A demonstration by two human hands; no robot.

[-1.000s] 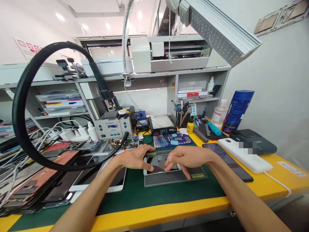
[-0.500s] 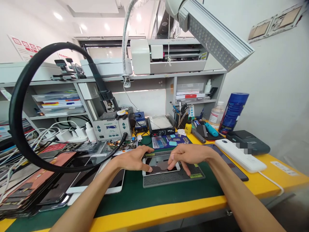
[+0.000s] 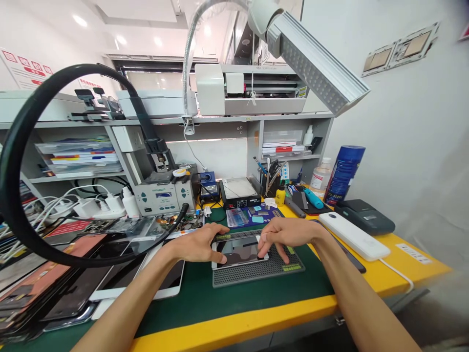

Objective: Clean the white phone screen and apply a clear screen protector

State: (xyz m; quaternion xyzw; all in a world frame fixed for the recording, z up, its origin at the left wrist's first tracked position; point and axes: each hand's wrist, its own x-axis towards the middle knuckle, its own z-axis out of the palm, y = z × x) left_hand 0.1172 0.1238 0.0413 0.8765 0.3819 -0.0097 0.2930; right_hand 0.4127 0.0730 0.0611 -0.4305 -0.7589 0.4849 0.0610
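A white-framed smartphone [image 3: 240,250] lies screen up on a grey perforated pad [image 3: 252,273] in front of me. My left hand [image 3: 200,244] spans the phone's left end, thumb on its near left corner and a finger by its far edge, holding it in place. My right hand [image 3: 280,239] is bent over the phone's right end with fingers apart. One of its fingertips touches the phone near the right edge, while another reaches down onto the pad. The underside of the right hand is partly hidden, and nothing is visible in it.
A thick black hose [image 3: 22,98] loops in from the left beside a hot-air station [image 3: 166,196]. Stacked phone parts [image 3: 62,274] and white-edged tablets [image 3: 172,276] lie left. A white power bank-like device [image 3: 353,237] and blue can [image 3: 344,173] stand right. A lamp [image 3: 318,63] hangs overhead.
The camera view has shifted slightly, moving the scene left. My right fingertip has moved a little along the phone's right end. My left hand keeps its place on the phone.
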